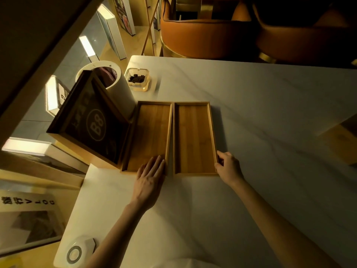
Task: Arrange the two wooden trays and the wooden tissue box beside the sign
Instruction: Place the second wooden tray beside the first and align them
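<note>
Two long wooden trays lie side by side on the white marble table [270, 113]. The left tray [148, 132] rests against the base of a dark framed sign [90, 120] marked "B88", which leans at the table's left edge. The right tray [194, 136] lies a narrow gap to its right. My left hand [149, 178] lies flat, fingers spread, over the left tray's near right corner. My right hand [229, 167] pinches the near right corner of the right tray. No wooden tissue box is in view.
A white cylindrical bin [116, 84] stands behind the sign, with a glass ashtray [138, 79] beside it. A white hexagonal device [81, 250] sits at the near left corner. Orange chairs [212, 35] stand beyond the far edge. The table's left edge drops off to the floor.
</note>
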A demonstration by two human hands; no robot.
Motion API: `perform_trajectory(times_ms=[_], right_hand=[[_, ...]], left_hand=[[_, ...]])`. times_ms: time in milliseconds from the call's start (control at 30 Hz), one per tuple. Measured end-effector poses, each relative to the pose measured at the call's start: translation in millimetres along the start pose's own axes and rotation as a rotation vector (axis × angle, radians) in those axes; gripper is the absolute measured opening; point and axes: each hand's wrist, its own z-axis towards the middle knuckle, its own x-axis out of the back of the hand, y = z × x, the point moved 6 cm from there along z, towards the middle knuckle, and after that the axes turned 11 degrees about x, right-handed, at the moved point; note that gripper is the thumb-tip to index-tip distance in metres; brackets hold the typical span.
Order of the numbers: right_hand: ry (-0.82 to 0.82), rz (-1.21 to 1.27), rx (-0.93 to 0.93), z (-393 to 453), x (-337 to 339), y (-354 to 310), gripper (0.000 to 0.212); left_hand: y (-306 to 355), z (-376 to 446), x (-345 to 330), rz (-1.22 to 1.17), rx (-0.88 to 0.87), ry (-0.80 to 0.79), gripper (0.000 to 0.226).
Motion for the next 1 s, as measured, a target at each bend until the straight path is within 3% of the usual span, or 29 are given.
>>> perform_trajectory(times_ms=[500, 833, 1000], right_hand=[[0.033, 0.013, -0.031, -7, -14, -7, 0.047], [0.033, 0.000, -0.020, -7, -13, -8, 0.047], [0.035, 0.003, -0.021, -6, -12, -9, 0.047]], left_hand=[[5, -1, 1, -0.038, 0.006, 0.011, 0.051], [5, 1, -1, -0.019, -0.012, 0.018, 0.066], [5, 2, 0, 0.016, -0.007, 0.018, 0.057]])
